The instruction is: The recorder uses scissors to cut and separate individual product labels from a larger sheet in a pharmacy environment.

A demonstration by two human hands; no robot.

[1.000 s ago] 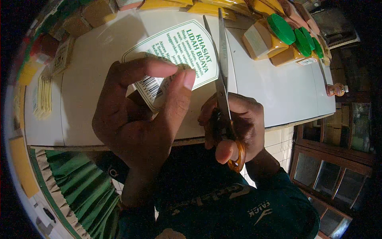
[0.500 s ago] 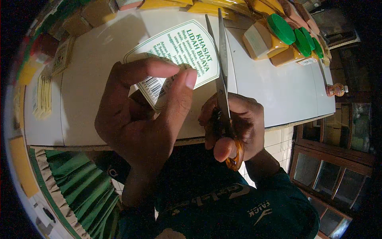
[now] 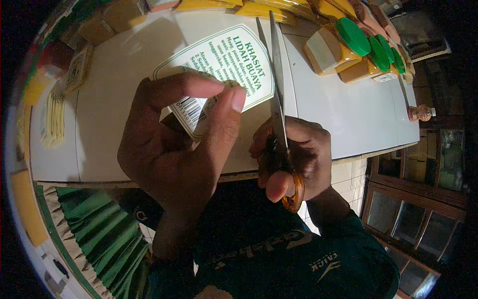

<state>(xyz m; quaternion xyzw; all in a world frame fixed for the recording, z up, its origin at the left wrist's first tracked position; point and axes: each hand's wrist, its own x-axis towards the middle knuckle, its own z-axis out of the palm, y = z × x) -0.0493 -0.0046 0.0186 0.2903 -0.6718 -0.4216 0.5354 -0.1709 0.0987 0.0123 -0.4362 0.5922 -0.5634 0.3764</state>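
Both bare hands are raised over the near side of a white table [image 3: 343, 117]. A pale paper label [image 3: 224, 57], printed in green with a double border and a barcode, is gripped by the left hand [image 3: 172, 144]. Its face is crossed by the bent index finger and the thumb, whose tips are brought almost together; how it is supported from behind cannot be told. A pair of scissors [image 3: 280, 97] with amber handles is grasped by the right hand [image 3: 304, 149], and its parted blades are pointed toward the far side.

The label is held at the middle of the scene, tilted, with its right edge met by the blades. Compared with a second ago, little is altered: the label is kept almost in place, while the gap between the blade tips is slightly narrowed. It is judged from this that the blades are being eased together along the label's edge; no severed strip can be made out.

Farther right, green-lidded jars [image 3: 328, 50] are lined up, with a small bottle [image 3: 420, 113] beyond them. At the left, a pale stack of flat pieces [image 3: 54, 122] is set down. Yellow packets [image 3: 261, 13] are ranged along the far side.
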